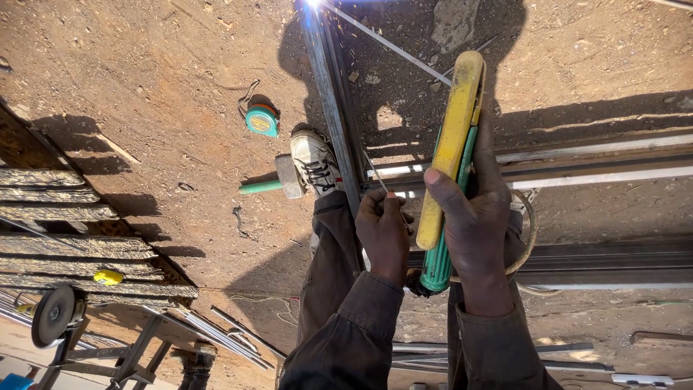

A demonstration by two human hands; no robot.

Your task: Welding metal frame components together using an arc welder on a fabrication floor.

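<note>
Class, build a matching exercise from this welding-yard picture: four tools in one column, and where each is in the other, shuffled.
Tools:
1. electrode holder
2. tape measure
3. hammer
4. angle grinder

Places:
A. on the dirt, beside the shoe
B. lower left, by the metal stand
C. in the right hand
D. on the dirt, above the hammer in the picture

Pairs: 1-C, 2-D, 3-A, 4-B

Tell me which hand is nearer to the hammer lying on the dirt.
Left. The left hand, pinching a thin rod, sits just right of the shoe that the hammer lies beside. The right hand, gripping the yellow-and-green holder, is farther right.
</note>
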